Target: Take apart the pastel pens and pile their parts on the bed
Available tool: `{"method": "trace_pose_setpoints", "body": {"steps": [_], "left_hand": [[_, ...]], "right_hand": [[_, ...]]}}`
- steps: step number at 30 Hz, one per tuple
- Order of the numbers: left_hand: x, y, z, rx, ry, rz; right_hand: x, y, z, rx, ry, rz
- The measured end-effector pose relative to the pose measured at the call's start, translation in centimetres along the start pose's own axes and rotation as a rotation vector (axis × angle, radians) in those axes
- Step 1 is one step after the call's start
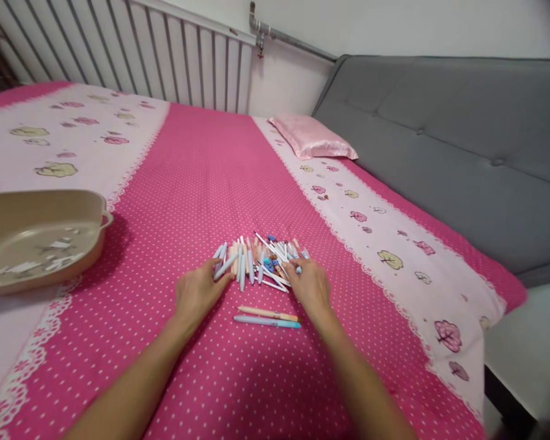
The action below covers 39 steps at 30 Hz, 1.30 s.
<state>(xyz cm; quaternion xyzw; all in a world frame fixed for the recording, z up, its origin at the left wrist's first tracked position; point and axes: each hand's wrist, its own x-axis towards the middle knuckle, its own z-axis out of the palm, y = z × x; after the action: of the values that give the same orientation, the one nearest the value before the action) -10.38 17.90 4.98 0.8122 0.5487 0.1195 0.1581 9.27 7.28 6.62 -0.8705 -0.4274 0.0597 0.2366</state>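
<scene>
A loose pile of pens and pen parts (250, 260) lies on the bed in front of me, with pale blue and beige barrels, thin white sticks and small blue pieces. My left hand (200, 294) is at the pile's left end, thumb and fingers closed about a pale blue pen barrel (226, 266) that slants up to the right. At the right end, my right hand (310, 286) has its fingers bent in among the white sticks (275, 249); what is between them is hidden. Nearer me, a beige pen (268, 313) and a blue pen (266, 321) lie side by side.
A beige basin (96, 244) with small white and grey pieces in it stands at the left. The bed has a pink dotted cover (201, 165). A pink pillow (314, 137) rests by the grey headboard (440, 122). Behind is a white radiator (165, 55).
</scene>
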Motion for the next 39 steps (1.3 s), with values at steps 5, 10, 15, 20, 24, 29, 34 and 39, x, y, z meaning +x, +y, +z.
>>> {"method": "trace_pose_setpoints", "body": {"steps": [5, 10, 15, 20, 24, 29, 34, 39], "left_hand": [[-0.3, 0.5, -0.1, 0.053, -0.037, 0.041], [-0.5, 0.4, -0.2, 0.010, 0.032, 0.072], [-1.3, 0.9, 0.2, -0.172, 0.045, 0.449], [-2.9, 2.3, 1.1, -0.037, -0.304, 0.718], [-3.3, 2.5, 1.3, -0.006, -0.366, 0.700], [-2.9, 2.6, 1.2, -0.071, -0.210, 0.750], [-2.6, 2.4, 1.3, -0.211, 0.004, 0.855], [-2.4, 1.9, 1.1, -0.308, 0.151, 0.891]], "right_hand": [[1.5, 0.0, 0.9, 0.259, -0.044, -0.052], [2.5, -0.4, 1.9, 0.422, -0.168, -0.080], [1.4, 0.0, 0.6, 0.470, -0.131, -0.077], [-1.6, 0.3, -2.2, 0.324, -0.410, -0.132], [-4.0, -0.1, -2.6, 0.021, -0.621, -0.201], [-4.5, -0.6, -2.1, -0.077, -0.562, -0.260], [-3.8, -0.7, -3.4, 0.094, -0.551, -0.313], [-3.2, -0.6, -3.9, 0.202, -0.540, -0.360]]}}
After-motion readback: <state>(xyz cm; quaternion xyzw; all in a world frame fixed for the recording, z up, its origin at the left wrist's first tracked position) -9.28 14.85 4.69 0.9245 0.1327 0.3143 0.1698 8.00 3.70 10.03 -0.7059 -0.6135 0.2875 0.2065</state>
